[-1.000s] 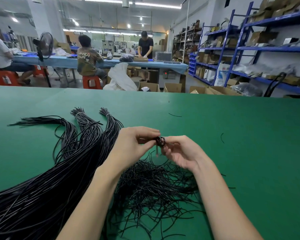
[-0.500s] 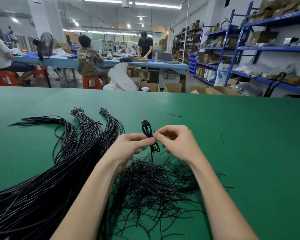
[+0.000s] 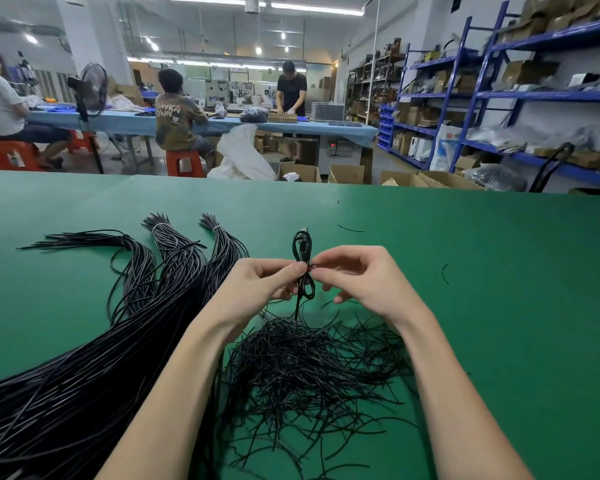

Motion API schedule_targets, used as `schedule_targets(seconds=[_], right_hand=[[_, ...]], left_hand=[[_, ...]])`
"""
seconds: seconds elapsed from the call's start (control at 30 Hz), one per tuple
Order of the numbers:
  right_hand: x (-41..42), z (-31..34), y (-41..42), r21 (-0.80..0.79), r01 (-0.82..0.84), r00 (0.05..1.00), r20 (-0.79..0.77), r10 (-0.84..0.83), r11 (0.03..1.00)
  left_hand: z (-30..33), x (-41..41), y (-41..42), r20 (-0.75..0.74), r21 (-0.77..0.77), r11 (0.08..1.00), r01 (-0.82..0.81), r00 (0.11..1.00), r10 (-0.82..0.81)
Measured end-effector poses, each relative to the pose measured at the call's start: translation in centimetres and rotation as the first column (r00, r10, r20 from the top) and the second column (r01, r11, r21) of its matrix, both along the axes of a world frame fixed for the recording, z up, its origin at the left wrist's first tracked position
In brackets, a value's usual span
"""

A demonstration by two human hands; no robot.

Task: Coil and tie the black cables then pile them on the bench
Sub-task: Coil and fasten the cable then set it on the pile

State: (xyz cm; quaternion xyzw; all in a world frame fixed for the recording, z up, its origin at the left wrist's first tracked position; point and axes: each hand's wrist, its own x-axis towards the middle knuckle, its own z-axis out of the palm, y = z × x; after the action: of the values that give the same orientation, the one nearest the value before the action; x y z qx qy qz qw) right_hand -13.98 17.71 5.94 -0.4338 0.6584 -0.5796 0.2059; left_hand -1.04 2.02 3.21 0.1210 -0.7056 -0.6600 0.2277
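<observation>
While it stands upright above the worktop (image 3: 499, 271), the coil (image 3: 302, 263) is pinched at its waist by both hands — left hand (image 3: 257, 285), right hand (image 3: 364, 278). Step judged: tying; next, cinch the tie and pile it. Ties (image 3: 309, 368) heaped below; cables (image 3: 84, 358) left. Boxes (image 3: 347, 173) beyond — contents unclear.

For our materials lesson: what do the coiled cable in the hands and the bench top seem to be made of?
Coiled cable: probably plastic- or rubber-sheathed wire; black, smooth, bends into tight loops. Bench top: green matte mat, perhaps rubber or vinyl; flat, with only soft glare.
</observation>
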Motion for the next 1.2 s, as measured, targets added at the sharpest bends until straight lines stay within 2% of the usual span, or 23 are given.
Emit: schedule_targets(seconds=[0.1,0.2,0.27,0.33,0.37,0.4,0.43,0.47,0.5,0.53,0.57,0.63,0.77,0.87,0.93,0.97,1.0,1.03,1.07,1.1,1.13,1.17,1.2], right_hand=[[0.2,0.0,-0.1,-0.028,0.071,0.993,-0.088,-0.073,0.997],[0.4,-0.1,-0.9,-0.025,0.15,0.989,-0.001,-0.15,0.988],[0.6,-0.2,-1.4,0.044,0.182,0.948,0.257,-0.188,0.982],[0.6,-0.4,-1.6,0.066,0.065,0.753,0.651,-0.092,0.996],[0.6,-0.5,-1.5,0.035,0.015,0.632,0.774,-0.037,0.999],[0.6,-0.9,-1.4,0.01,-0.004,0.59,0.808,-0.006,1.0],[0.4,-1.2,-1.5,0.02,0.004,0.647,0.763,-0.018,1.0],[0.5,-1.4,-1.7,0.052,0.053,0.777,0.625,-0.074,0.997],[0.5,-1.6,-1.9,0.066,0.143,0.898,0.41,-0.157,0.988],[0.6,-1.8,-2.0,0.046,0.245,0.954,0.168,-0.249,0.969],[0.7,-1.8,-2.2,0.0,0.308,0.95,-0.044,-0.308,0.951],[0.8,-2.0,-2.3,-0.1,0.299,0.895,-0.315,-0.316,0.949],[0.5,-2.1,-2.0,-0.18,0.212,0.784,-0.556,-0.277,0.961],[0.4,-2.1,-2.0,-0.157,0.2,0.79,-0.558,-0.254,0.967],[0.5,-2.0,-2.1,-0.045,0.193,0.912,-0.361,-0.196,0.98],[0.5,-1.8,-2.2,0.012,0.143,0.982,-0.125,-0.14,0.99],[0.7,-1.4,-2.1,0.038,0.046,0.973,0.225,-0.053,0.998],[1.0,-1.0,-2.0,0.025,-0.047,0.846,0.532,0.027,0.999],[1.0,-0.8,-1.8,0.005,-0.09,0.739,0.67,0.063,0.996],[0.9,-0.7,-1.6,0.006,-0.11,0.742,0.665,0.079,0.994],[0.8,-0.6,-1.3,0.037,-0.108,0.839,0.54,0.071,0.993],[0.7,-0.4,-1.1,0.075,-0.093,0.944,0.325,0.064,0.993],[0.6,-0.1,-0.7,0.117,-0.056,0.997,0.068,0.048,0.992]], left_hand=[[0.2,0.0,0.1,-0.019,0.01,1.0,-0.009,1.0,0.009],[0.4,-0.2,0.5,-0.051,-0.07,0.989,-0.131,0.991,0.127],[0.5,-0.2,1.2,-0.104,-0.201,0.955,-0.22,0.974,0.203],[0.6,-0.3,1.7,-0.172,-0.34,0.9,-0.273,0.959,0.226],[0.6,-0.4,1.8,-0.184,-0.404,0.869,-0.285,0.956,0.228],[0.6,-0.4,1.7,-0.169,-0.447,0.846,-0.29,0.956,0.238],[0.6,-0.3,1.6,-0.131,-0.455,0.842,-0.288,0.957,0.257],[0.5,-0.3,1.5,-0.09,-0.425,0.859,-0.285,0.958,0.273],[0.3,-0.3,1.4,-0.059,-0.366,0.886,-0.284,0.958,0.282],[0.1,-0.3,1.3,-0.039,-0.296,0.91,-0.29,0.956,0.292],[0.0,-0.4,1.1,-0.024,-0.228,0.925,-0.303,0.952,0.305],[0.1,-0.4,0.8,0.003,-0.119,0.945,-0.304,0.952,0.306],[0.1,-0.3,0.3,0.017,0.023,0.977,-0.211,0.977,0.21],[0.2,-0.1,0.1,0.029,-0.027,0.98,-0.196,0.98,0.197],[0.3,0.0,0.1,0.014,-0.15,0.967,-0.207,0.977,0.212],[0.4,0.0,0.3,-0.006,-0.206,0.953,-0.22,0.975,0.224],[0.5,0.0,0.5,-0.026,-0.244,0.942,-0.232,0.972,0.233],[0.5,-0.1,0.6,-0.036,-0.259,0.936,-0.237,0.971,0.236],[0.6,-0.1,0.6,-0.027,-0.247,0.941,-0.23,0.973,0.231],[0.7,-0.1,0.6,-0.004,-0.202,0.956,-0.212,0.976,0.216],[0.8,-0.1,0.5,0.025,-0.131,0.974,-0.184,0.982,0.189],[0.9,-0.1,0.5,0.049,-0.05,0.987,-0.153,0.987,0.155],[0.9,0.0,0.4,0.064,0.019,0.991,-0.131,0.99,0.13]])
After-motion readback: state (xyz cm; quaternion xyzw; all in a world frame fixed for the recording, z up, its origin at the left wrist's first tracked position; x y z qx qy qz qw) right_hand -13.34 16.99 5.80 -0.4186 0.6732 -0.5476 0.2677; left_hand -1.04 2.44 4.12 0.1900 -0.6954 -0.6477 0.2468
